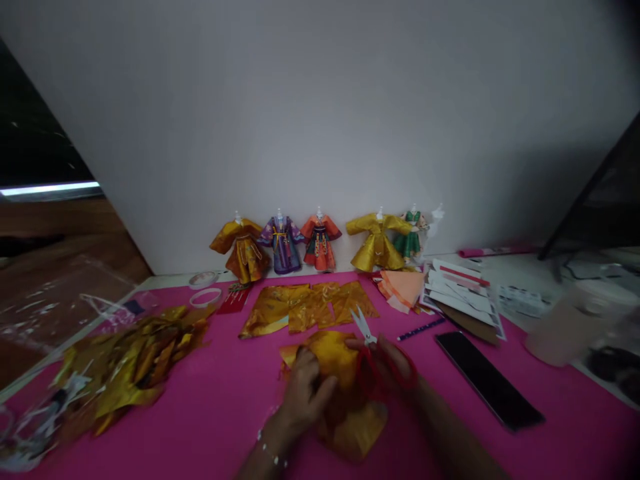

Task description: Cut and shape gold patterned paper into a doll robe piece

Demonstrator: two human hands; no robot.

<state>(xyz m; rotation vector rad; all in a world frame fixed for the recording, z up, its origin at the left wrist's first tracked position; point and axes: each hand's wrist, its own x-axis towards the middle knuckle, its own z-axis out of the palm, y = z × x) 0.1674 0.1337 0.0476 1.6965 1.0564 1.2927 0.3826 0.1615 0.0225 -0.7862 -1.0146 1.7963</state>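
Gold cloth [331, 353] held by left hand's [301, 393] curled fingers; red-handled scissors [368, 336] gripped in right hand [390, 363]; papers' [459, 288] print too blurred

The person's left hand [304, 393], a bracelet [271, 449] at its wrist, holds a golden-yellow cloth [333, 357]. Just beside it, the right hand [387, 363] grips red-handled scissors [367, 333], blades parted and pointing away. Beyond both hands lie cut golden fabric pieces [310, 308], and past those five small dressed doll forms stand against the wall [320, 120]. Left of the left hand is a heap of yellow and orange scraps [135, 363]. Right of the right hand rests a black phone-like slab [487, 380], with a dark dotted pencil [421, 329] nearer the scissors.
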